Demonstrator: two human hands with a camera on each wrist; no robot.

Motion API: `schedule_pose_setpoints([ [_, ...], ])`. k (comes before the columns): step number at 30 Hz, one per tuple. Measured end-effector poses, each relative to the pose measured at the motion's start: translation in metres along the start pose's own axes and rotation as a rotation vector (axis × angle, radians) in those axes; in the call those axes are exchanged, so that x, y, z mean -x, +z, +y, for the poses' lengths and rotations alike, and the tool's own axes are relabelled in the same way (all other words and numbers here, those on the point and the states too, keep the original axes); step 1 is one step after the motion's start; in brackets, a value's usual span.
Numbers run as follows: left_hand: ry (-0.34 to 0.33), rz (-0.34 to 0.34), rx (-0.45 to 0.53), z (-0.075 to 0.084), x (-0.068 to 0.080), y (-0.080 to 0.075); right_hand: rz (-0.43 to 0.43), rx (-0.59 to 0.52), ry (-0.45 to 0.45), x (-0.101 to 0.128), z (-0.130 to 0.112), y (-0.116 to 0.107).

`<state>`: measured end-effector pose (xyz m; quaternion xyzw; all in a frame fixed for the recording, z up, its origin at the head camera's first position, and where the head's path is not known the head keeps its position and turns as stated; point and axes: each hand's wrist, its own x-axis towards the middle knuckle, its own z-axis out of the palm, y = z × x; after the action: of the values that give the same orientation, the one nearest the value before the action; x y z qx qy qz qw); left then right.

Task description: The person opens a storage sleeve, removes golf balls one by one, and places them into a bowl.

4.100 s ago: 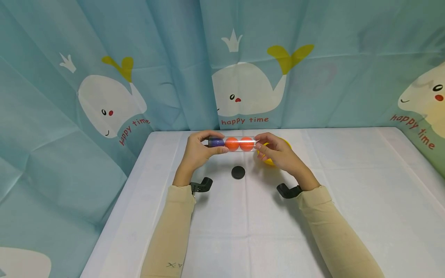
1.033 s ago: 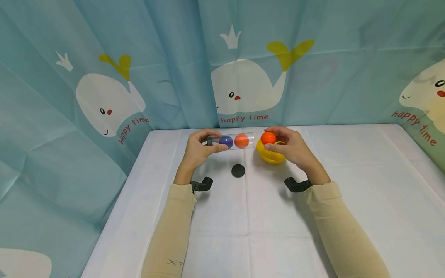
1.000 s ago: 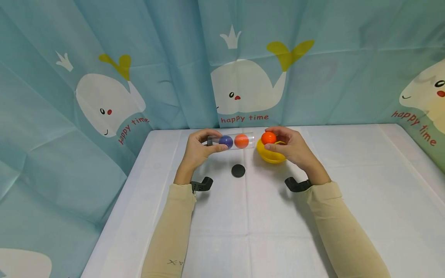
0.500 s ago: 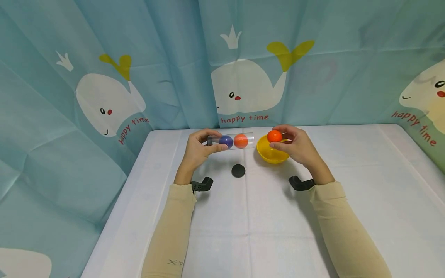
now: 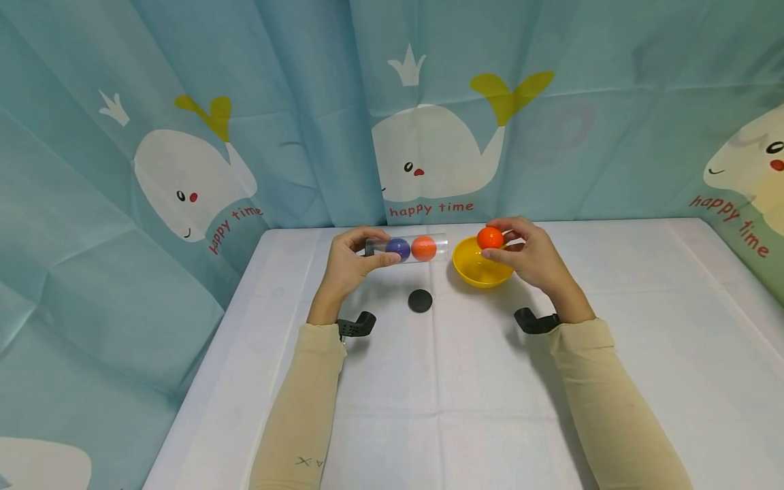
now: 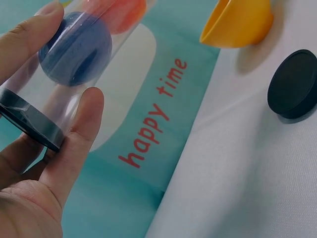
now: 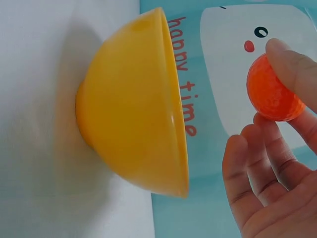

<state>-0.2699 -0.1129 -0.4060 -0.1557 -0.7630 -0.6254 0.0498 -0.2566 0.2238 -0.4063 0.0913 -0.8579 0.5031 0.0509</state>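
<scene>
Head view: left hand (image 5: 346,267) grips a clear plastic tube (image 5: 412,240) mid-frame, right hand (image 5: 533,254) pinches a glossy orange ball (image 5: 490,238), and imo the tube could spill if its seemingly uncapped right end dips.

The left wrist view's edges crop the tube (image 6: 37,96), black disc (image 6: 294,84) and bowl (image 6: 245,25).
</scene>
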Motion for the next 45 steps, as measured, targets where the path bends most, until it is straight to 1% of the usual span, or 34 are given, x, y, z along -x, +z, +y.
schedule_pose_setpoints([
  [4, 0.007, 0.001, 0.0, -0.001, 0.0, 0.0, 0.007, 0.018, -0.014, -0.001, 0.003, 0.0],
  [14, 0.002, 0.007, 0.006, -0.002, 0.0, -0.001, -0.012, 0.074, -0.026, 0.0, 0.01, -0.003],
  [18, 0.017, 0.006, 0.012, -0.003, -0.001, -0.001, -0.008, 0.087, -0.028, -0.001, 0.016, -0.003],
  [21, 0.016, 0.006, 0.019, -0.002, -0.001, 0.0, -0.007, 0.108, -0.027, -0.003, 0.023, -0.003],
  [27, 0.003, 0.008, 0.032, 0.0, 0.0, 0.0, 0.006, 0.169, -0.008, -0.005, 0.036, 0.001],
  [30, 0.006, 0.009, 0.027, 0.0, 0.001, 0.0, 0.005, 0.175, 0.016, -0.005, 0.04, 0.002],
  [36, 0.008, 0.003, 0.018, -0.001, 0.001, 0.0, -0.03, 0.159, 0.058, -0.004, 0.044, 0.005],
  [45, 0.009, 0.006, 0.03, -0.001, 0.001, 0.0, -0.085, 0.159, 0.073, -0.003, 0.044, 0.007],
])
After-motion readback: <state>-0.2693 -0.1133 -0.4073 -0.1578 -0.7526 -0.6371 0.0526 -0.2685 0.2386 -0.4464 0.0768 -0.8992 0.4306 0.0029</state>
